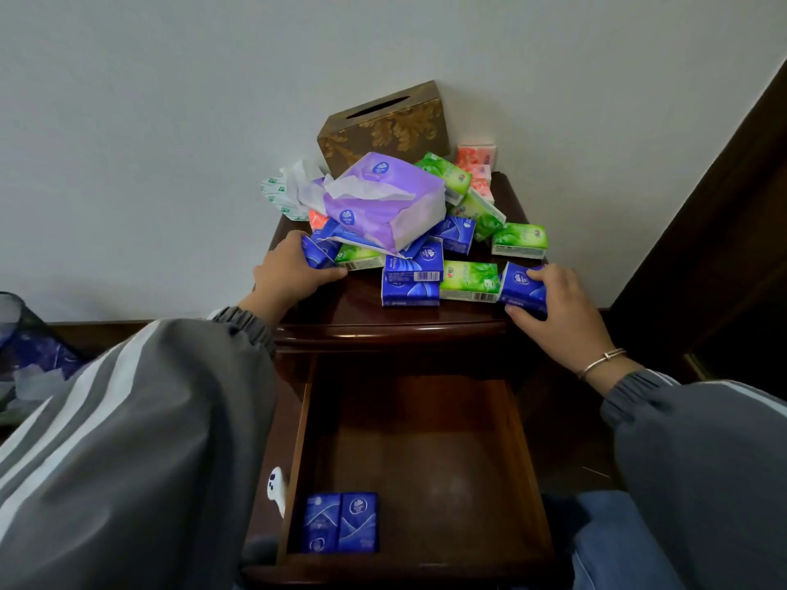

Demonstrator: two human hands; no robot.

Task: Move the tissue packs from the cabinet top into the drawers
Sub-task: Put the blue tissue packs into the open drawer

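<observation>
Several small tissue packs in blue, green and pink lie heaped on the dark wooden cabinet top (366, 313), with a large purple soft pack (383, 202) on the heap. My left hand (285, 274) grips a blue pack (317, 251) at the heap's left edge. My right hand (553, 308) grips another blue pack (521, 287) at the front right of the top. Below, the top drawer (426, 440) is pulled out, and two blue packs (340, 521) stand side by side in its near left corner.
A gold-patterned tissue box (383, 125) stands against the white wall behind the heap. A mesh bin (25, 347) with blue wrapping sits on the floor at the left. Dark wooden furniture (724, 249) rises at the right. My knees are near the drawer front.
</observation>
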